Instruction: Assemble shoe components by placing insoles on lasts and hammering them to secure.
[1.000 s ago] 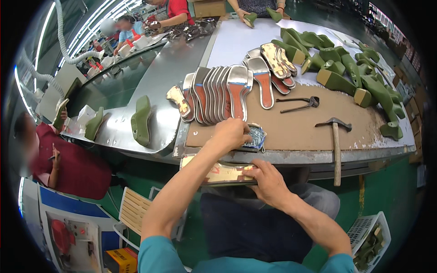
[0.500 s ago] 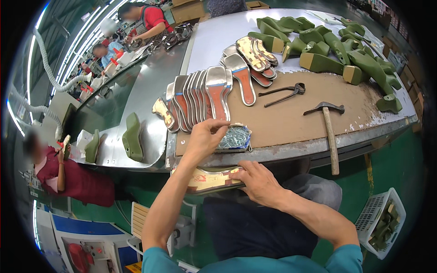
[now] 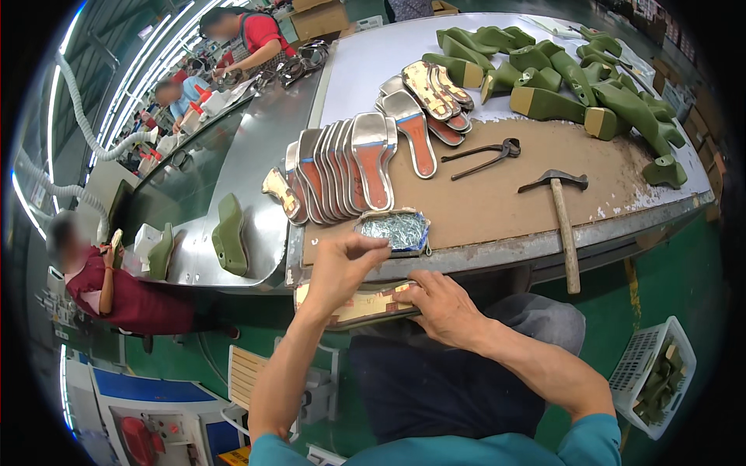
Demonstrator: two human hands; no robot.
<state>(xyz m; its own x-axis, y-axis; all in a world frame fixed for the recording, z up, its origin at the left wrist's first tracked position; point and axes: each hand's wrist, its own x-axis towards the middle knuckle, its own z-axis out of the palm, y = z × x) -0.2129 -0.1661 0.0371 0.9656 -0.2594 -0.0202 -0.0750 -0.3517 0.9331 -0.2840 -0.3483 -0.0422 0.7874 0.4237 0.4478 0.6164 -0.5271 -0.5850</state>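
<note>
In the head view, the left hand (image 3: 342,272) has drawn back from the tray (image 3: 426,235) of small metal bits toward the person. Its fingers are narrow, almost pinched; whether they hold anything cannot be told. The right hand (image 3: 447,311) grips the right end of a cream-faced shoe piece (image 3: 364,304), just before the bench's front edge (image 3: 482,258). Its reddish marks are unreadable. Brown board (image 3: 482,213) stretches from tray to hammer (image 3: 562,225).

My bench (image 3: 497,252) carries the pincers (image 3: 507,148); left of them are insoles (image 3: 371,161), left and nearer me a tray (image 3: 425,236), right and nearer me a hammer (image 3: 564,225), beyond and right, lasts (image 3: 549,105).
</note>
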